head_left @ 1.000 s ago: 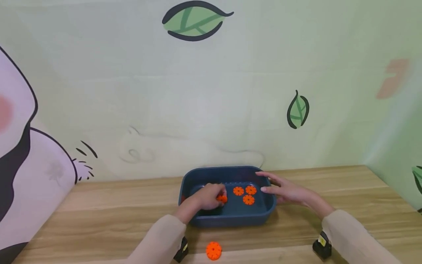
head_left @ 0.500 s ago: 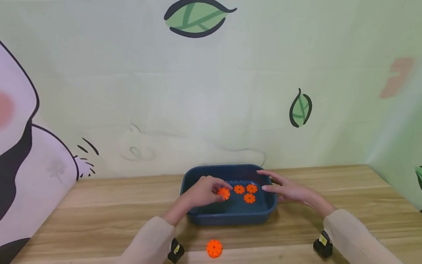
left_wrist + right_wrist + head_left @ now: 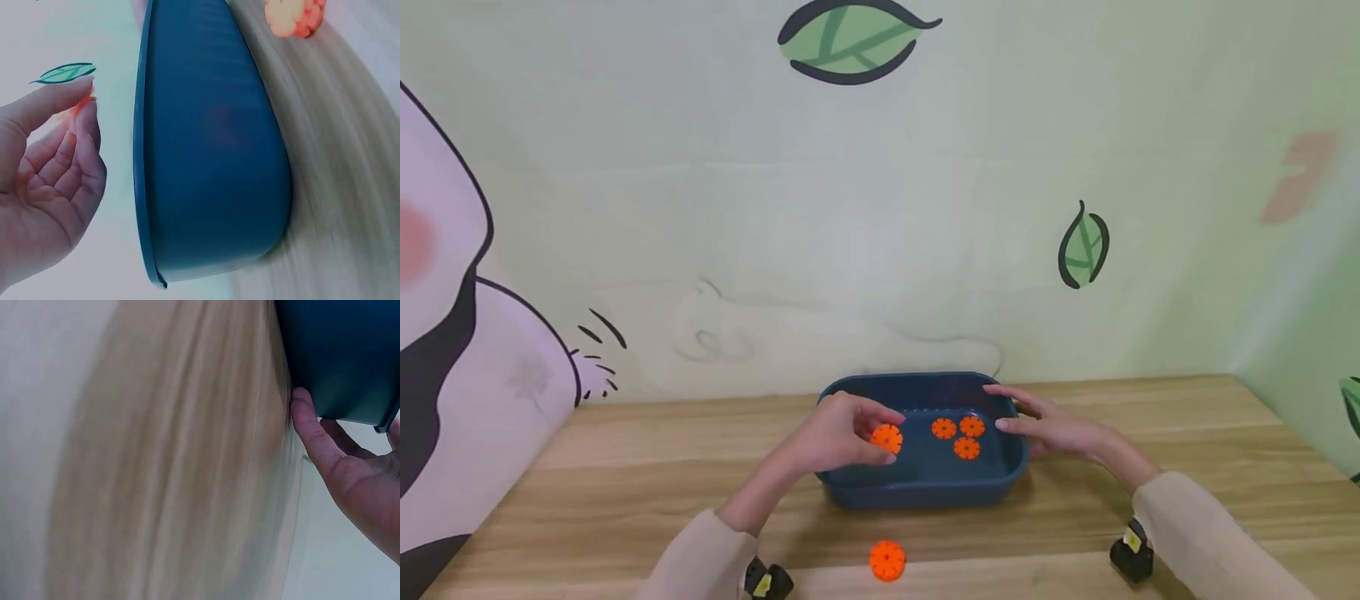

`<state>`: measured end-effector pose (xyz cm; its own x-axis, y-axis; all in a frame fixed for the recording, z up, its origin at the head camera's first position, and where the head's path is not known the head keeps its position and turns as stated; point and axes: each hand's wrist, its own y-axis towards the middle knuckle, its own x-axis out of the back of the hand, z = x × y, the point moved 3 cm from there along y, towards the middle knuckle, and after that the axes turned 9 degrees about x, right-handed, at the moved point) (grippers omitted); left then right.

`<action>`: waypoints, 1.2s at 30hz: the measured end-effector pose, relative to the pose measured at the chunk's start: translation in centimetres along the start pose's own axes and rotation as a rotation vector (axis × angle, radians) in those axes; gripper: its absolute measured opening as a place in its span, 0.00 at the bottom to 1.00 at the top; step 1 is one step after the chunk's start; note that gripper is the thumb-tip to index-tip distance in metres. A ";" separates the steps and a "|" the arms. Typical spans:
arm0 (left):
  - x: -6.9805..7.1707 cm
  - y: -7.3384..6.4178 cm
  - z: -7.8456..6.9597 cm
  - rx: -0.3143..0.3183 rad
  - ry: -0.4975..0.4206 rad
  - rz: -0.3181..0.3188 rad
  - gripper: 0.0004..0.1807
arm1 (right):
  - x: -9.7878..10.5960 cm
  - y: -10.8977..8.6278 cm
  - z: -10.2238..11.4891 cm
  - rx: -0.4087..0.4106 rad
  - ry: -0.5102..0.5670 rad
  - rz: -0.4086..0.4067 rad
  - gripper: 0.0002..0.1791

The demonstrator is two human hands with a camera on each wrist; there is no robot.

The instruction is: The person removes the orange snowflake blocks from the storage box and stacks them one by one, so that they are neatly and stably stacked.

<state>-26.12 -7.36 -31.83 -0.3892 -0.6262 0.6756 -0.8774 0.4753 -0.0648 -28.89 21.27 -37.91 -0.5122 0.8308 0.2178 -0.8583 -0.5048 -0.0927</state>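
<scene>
Nearest, an orange disc stack (image 3: 887,561) sits on the table (image 3: 625,492), just before the front wall of a dark blue tub (image 3: 917,497), with a narrow strip of wood between. Over the tub's left part, the left hand (image 3: 837,433) pinches an orange disc (image 3: 887,439) between thumb and fingers, above the floor. Three more discs (image 3: 967,448) lie flat to the right, two close behind one, apart from the far rim. At the right end, the right hand (image 3: 1063,431) rests spread fingers against the rim and outer wall. Bare wood stretches wide on both sides, but the tub's far rim stands near the printed backdrop (image 3: 880,208). As for labels, each wrist camera (image 3: 1131,558) bears a small yellow tag (image 3: 1133,540), too small to read; a red mark (image 3: 1300,177) on the backdrop is blurred.
</scene>
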 end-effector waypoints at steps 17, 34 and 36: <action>0.0 -2.6 0.7 0.078 -0.364 0.133 0.15 | 0.2 -0.2 -0.3 -0.017 0.001 -0.017 0.37; 0.1 -5.2 1.5 0.165 -0.326 0.100 0.22 | -0.2 0.0 -0.1 -0.010 0.029 -0.003 0.38; 0.0 -5.5 1.5 0.157 -0.321 0.099 0.22 | -0.2 0.1 0.0 -0.010 0.030 -0.001 0.38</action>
<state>-21.74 -10.90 -32.55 -0.5208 -0.7555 0.3975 -0.8536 0.4584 -0.2473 -28.85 21.10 -37.97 -0.5116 0.8384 0.1884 -0.8592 -0.5013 -0.1025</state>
